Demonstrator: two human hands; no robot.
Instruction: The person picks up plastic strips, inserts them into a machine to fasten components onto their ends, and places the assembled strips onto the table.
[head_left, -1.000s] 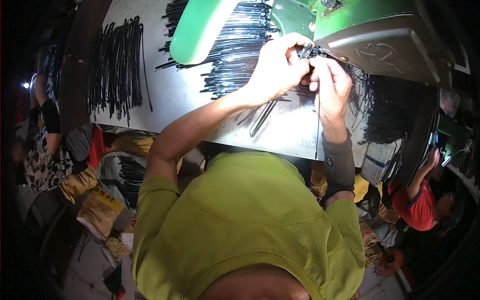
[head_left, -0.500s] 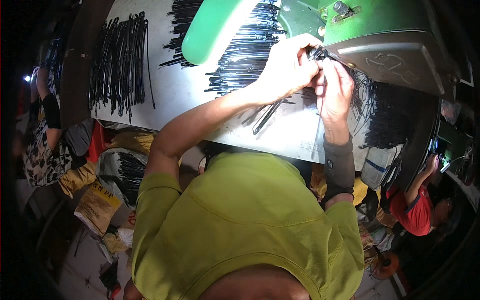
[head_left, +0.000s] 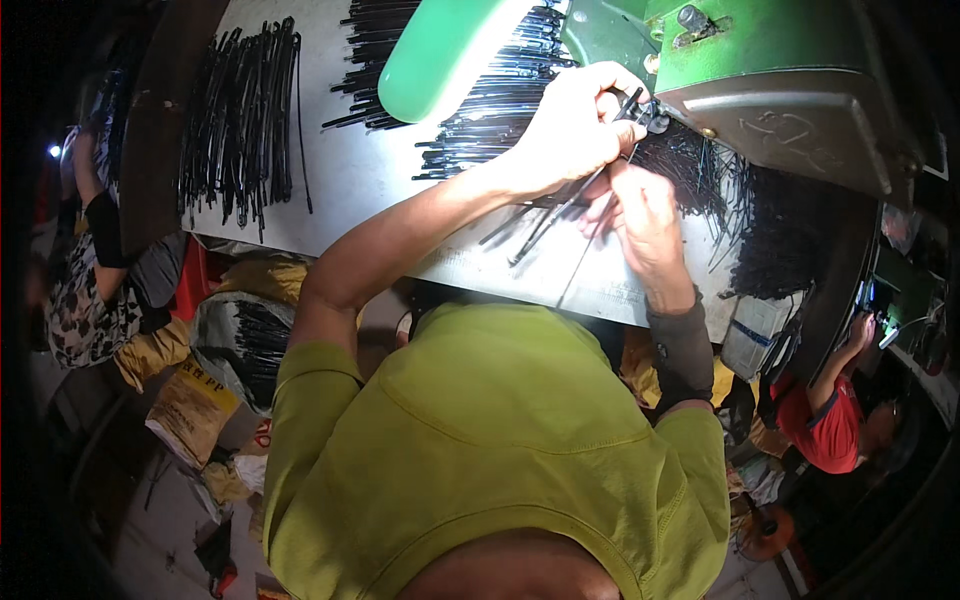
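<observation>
My left hand (head_left: 570, 130) is closed in a pinch on a slim black strip (head_left: 628, 106), right beside the small metal part of the green machine (head_left: 760, 100). Just below it, my right hand (head_left: 645, 215) has its fingers curled together. A very thin dark strip (head_left: 580, 268) slants from those fingers toward the table's front edge. Under both hands, a few loose black strips (head_left: 532, 236) lie on the pale table (head_left: 330, 180). What exactly sits between the right fingertips is partly hidden.
A bundle of black strips (head_left: 240, 120) lies at the left, and another pile (head_left: 470, 135) lies beneath the green lamp (head_left: 430, 60). Tangled black pieces (head_left: 775, 230) heap up at the right, near a white box (head_left: 750, 335). Co-workers sit at both sides; sacks (head_left: 195, 410) stand on the floor.
My right hand has dropped from the machine part to below my left hand, and the thin strip now slants down from it. My left hand stays close to the machine.
</observation>
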